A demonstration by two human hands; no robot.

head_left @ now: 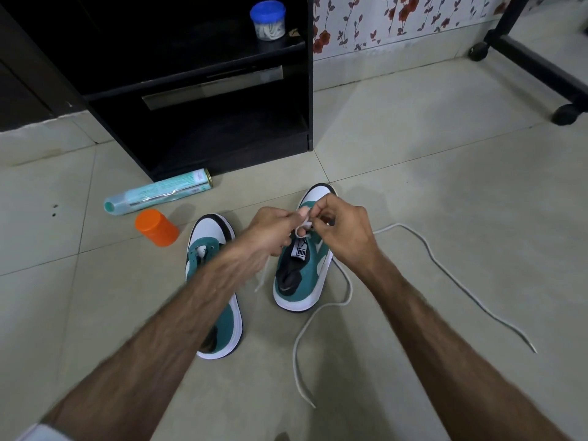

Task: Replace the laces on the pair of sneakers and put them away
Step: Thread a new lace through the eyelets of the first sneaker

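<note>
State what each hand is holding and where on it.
Left hand and right hand both pinch the white lace over the right sneaker, near its eyelets; the exact spot is hidden by fingers.

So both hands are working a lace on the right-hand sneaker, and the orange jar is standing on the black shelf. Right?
Not quite. In the head view, the orange jar lies on the floor tiles beside the left sneaker; the blue-lidded jar is on the black shelf.

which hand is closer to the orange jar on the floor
Left. The left hand works above the sneakers, just right of the orange jar; the right hand is farther right.
</note>
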